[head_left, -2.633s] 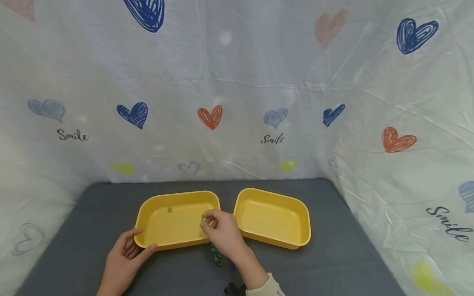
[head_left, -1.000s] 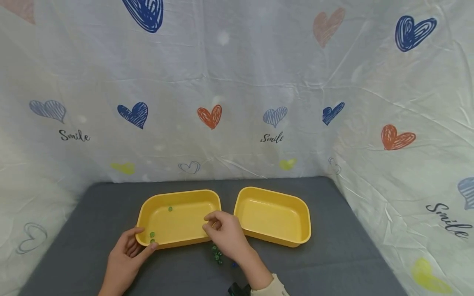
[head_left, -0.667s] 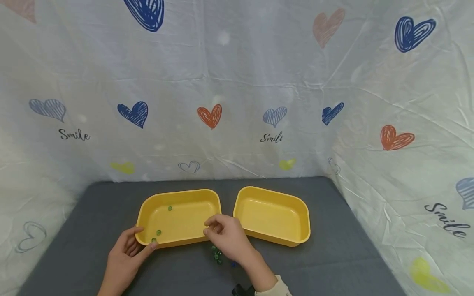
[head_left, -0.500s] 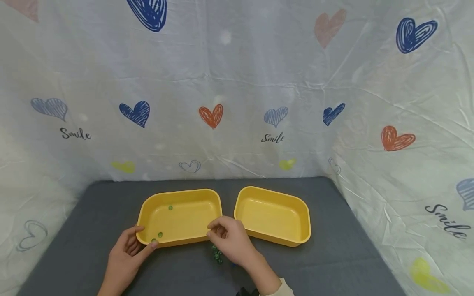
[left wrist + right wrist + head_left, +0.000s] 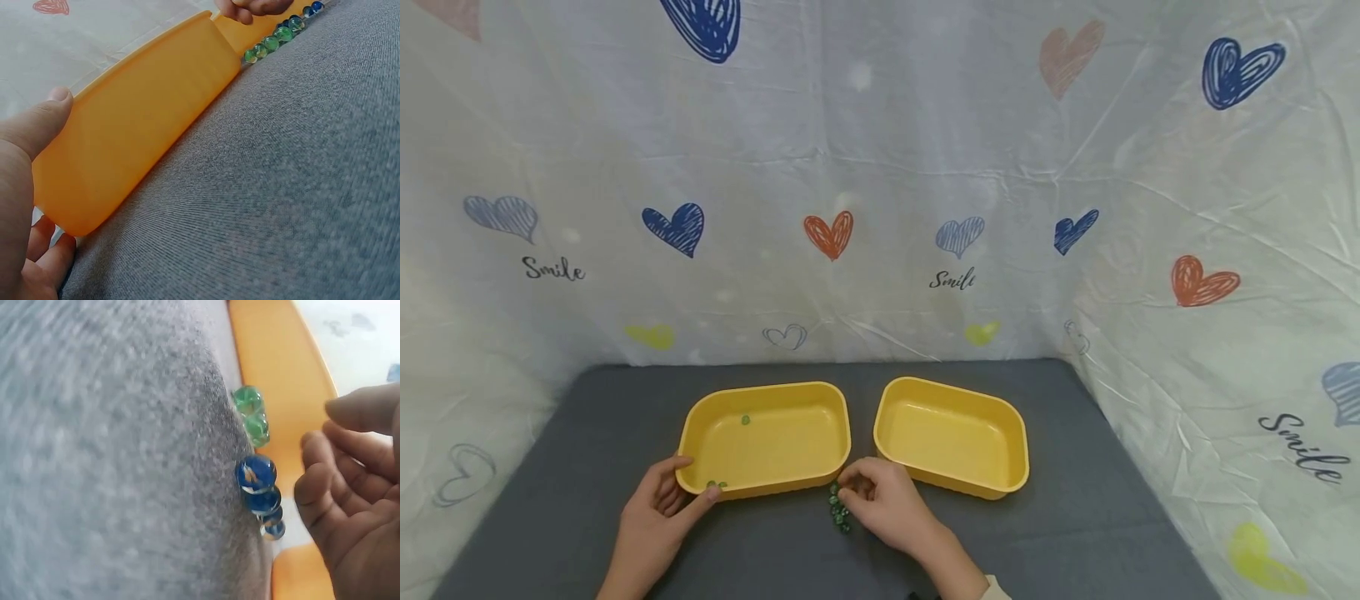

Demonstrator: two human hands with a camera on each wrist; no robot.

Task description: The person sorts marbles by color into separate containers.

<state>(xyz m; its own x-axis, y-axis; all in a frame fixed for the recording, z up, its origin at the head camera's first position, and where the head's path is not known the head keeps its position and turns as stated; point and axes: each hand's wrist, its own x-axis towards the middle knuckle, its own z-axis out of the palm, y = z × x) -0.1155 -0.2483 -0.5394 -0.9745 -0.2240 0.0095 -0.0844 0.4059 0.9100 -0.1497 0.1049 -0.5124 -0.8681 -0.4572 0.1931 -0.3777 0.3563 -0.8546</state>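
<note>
My left hand [image 5: 657, 508] grips the left end of the left yellow tray [image 5: 775, 481], thumb on the near side and fingers round the corner. In that tray lie a green marble [image 5: 746, 420] near the back and two more green marbles [image 5: 712, 484] by the front wall, near the left thumb. Just outside its front right corner, several green marbles [image 5: 838, 510] sit in a cluster on the cloth. My right hand [image 5: 887, 504] hovers beside them, thumb and fingers apart, holding nothing. Several blue marbles [image 5: 256, 475] show in the right wrist view; the right hand hides them in the head view.
A second yellow tray [image 5: 951, 479] stands to the right, with no marbles visible inside. Dark grey cloth [image 5: 760, 550] covers the table. A white curtain [image 5: 880, 325] printed with hearts hangs behind and along the sides.
The right hand let a green marble go into the left tray, where it rolled to the front wall. Then that hand drew back and down to the green cluster. The left hand stayed.
</note>
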